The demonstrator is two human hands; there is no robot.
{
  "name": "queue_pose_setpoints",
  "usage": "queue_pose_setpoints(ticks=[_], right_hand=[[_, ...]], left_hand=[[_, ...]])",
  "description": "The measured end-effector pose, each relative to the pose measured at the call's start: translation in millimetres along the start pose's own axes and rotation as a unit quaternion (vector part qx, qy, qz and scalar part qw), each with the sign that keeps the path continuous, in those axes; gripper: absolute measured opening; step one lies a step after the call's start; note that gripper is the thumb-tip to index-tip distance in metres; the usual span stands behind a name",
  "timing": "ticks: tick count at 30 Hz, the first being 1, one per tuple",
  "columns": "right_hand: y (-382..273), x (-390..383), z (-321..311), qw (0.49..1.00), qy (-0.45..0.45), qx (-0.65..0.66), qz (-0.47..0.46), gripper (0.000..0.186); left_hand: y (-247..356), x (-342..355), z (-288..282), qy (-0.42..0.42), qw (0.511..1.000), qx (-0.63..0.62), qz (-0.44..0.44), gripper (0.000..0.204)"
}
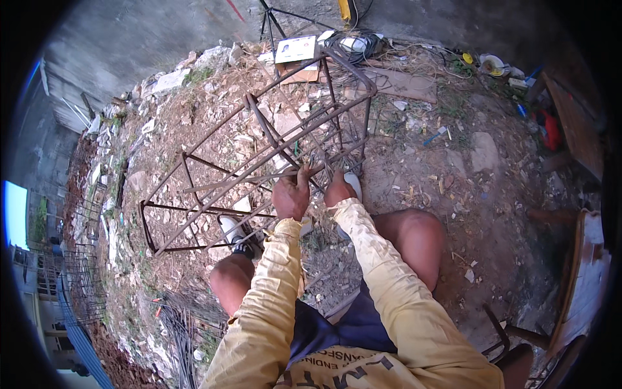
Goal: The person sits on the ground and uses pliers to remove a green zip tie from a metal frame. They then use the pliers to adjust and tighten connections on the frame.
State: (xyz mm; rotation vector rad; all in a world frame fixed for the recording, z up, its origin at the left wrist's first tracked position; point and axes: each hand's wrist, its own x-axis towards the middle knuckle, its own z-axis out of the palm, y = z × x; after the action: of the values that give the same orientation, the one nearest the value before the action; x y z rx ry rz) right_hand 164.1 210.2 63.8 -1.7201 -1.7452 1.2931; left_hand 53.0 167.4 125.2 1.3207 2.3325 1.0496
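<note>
Rebar cage (265, 124) lies on rubble-strewn ground (414, 188) in front of the person, tilted, both hands at its near side. Left hand (291, 196): thumb and fingers closed on a thin rod (246, 179) running across the cage. Right hand (339, 188): just beside the left, fingers curled at the cage's near bars; can't tell what they grip. Left shoe (234, 232) by the cage's near left part, right shoe (353, 184) off its near right edge. White panel (296, 49) and cable coil (363, 50) beyond its far end. Blue-handled brush (435, 136) right of it.
</note>
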Motion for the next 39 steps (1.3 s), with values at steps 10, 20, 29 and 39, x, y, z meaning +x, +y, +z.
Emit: queue_pose_setpoints(ticks=[10, 20, 29, 39], right_hand=[[6, 2, -38, 0.927, 0.298, 0.212, -0.080, 0.028], [24, -7, 20, 0.966, 0.118, 0.181, -0.142, 0.053], [38, -25, 16, 0.780, 0.043, 0.616, 0.098, 0.051], [14, 18, 30, 0.798, -0.017, 0.600, 0.052, 0.036]], left_hand=[[1, -3, -8, 0.008, 0.999, 0.018, 0.027, 0.038], [-5, -4, -5, -0.004, 1.000, 0.001, 0.015, 0.036], [-13, -8, 4, 0.040, 0.997, -0.067, 0.023, 0.033], [-13, -6, 12, 0.029, 0.999, -0.038, 0.012, 0.040]])
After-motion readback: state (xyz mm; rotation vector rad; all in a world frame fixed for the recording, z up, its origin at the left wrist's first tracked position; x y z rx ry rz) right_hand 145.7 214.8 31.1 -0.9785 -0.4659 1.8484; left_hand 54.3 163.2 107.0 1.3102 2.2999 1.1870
